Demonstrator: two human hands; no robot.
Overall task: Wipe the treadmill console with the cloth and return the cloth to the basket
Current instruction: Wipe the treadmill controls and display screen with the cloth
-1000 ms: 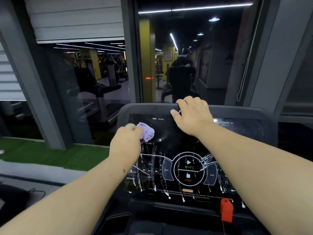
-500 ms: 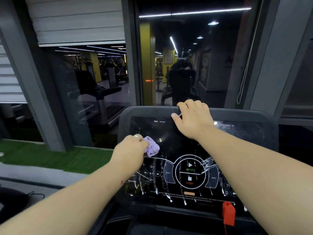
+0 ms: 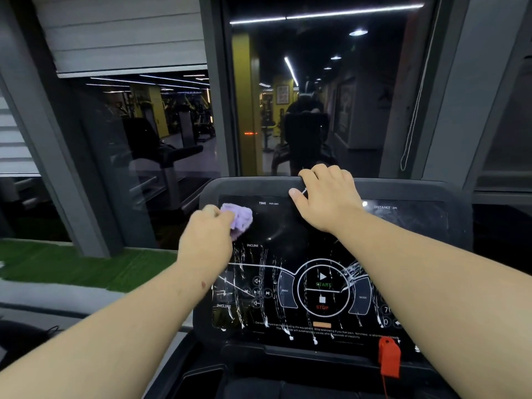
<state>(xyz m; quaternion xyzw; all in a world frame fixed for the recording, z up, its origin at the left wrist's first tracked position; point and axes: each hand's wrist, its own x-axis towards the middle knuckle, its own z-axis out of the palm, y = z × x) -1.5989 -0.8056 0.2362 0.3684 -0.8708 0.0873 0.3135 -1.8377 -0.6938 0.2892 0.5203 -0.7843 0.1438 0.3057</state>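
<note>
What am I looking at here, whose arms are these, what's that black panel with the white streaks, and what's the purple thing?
The picture comes from a camera worn on a person's head, looking forward and down, so the two bare arms are that person's own. The black panel is a treadmill console, with START and STOP marks in its middle and labels such as TIME, DISTANCE and INCLINE. The white streaks run down its lower part and look like drips of some liquid, though what it is cannot be told. The left hand grips a bunched purple cloth and presses it against the console's upper left. The right hand holds the console's top edge, fingers curled over it. A red safety clip hangs at the lower right. Beyond is dark window glass reflecting a gym. No basket shows.
</note>
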